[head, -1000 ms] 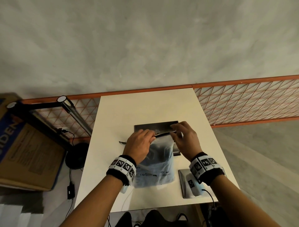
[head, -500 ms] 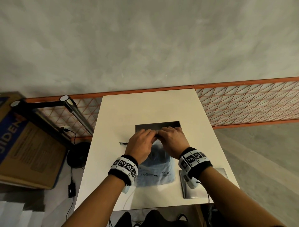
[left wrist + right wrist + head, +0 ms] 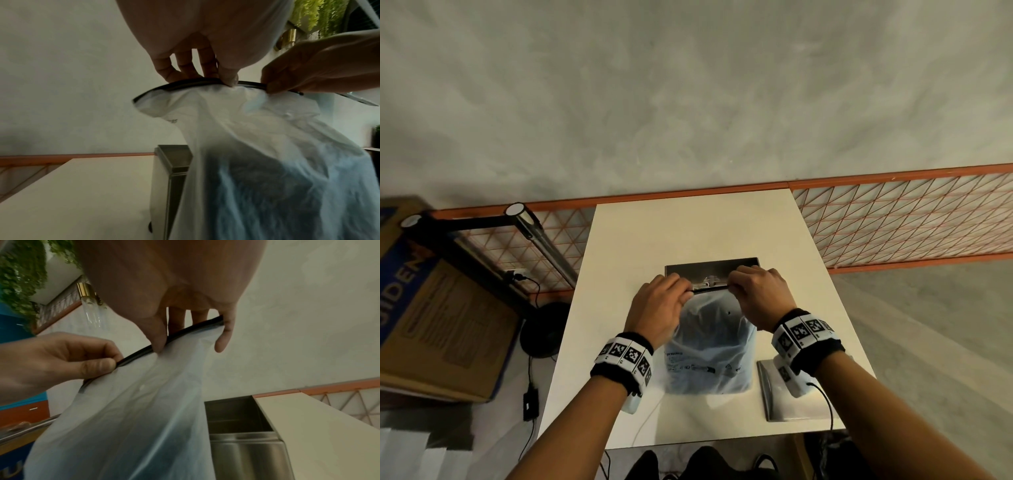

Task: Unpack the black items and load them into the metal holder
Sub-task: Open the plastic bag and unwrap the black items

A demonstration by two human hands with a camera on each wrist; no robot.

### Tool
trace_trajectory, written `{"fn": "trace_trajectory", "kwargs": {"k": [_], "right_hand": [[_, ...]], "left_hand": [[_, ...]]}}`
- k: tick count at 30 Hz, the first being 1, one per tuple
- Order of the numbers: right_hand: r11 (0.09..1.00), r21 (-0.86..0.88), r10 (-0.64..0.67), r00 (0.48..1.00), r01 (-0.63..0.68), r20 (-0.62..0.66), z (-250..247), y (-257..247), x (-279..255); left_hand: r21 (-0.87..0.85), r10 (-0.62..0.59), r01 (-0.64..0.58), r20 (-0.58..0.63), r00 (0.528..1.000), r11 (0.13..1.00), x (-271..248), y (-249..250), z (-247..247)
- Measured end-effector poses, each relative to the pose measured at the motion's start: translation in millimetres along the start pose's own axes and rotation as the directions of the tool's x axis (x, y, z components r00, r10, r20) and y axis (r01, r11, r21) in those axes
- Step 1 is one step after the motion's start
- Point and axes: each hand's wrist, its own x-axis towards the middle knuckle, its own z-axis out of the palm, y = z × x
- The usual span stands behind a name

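Hands pinching the bag's black zip strip — both clamped on it.

Left hand (image 3: pixel 657 308) and right hand (image 3: pixel 760 294) each pinch the strip (image 3: pixel 185 82) of the translucent plastic bag (image 3: pixel 709 346), held up over the white worktop (image 3: pixel 688 233); dark contents show dimly inside. Metal holder (image 3: pixel 236 418) stands open just behind the bag.

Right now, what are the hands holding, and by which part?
Both hold the translucent plastic bag by its black zip strip at the top: left hand pinches the left part, right hand the right part.
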Motion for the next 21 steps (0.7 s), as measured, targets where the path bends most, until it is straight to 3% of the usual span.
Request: {"fn": "trace_trajectory", "kwargs": {"k": [7, 17, 21], "right_hand": [[0.999, 0.010, 0.046, 0.999, -0.046, 0.010, -8.7, 4.9, -3.4], [0.995, 0.019, 0.095, 0.994, -0.096, 0.045, -15.1, 0.7, 3.0], [0.999, -0.019, 0.036, 0.997, -0.035, 0.068, -14.2, -1.7, 7.6]], "left_hand": [[0.061, -0.002, 0.003, -0.002, 1.000, 0.998, -8.1, -9.3, -3.4], [0.018, -0.036, 0.036, -0.015, 0.999, 0.999, -4.9, -9.2, -10.8], [-0.042, -0.017, 0.017, -0.003, 1.000, 0.999, -2.0, -10.9, -12.0]]}}
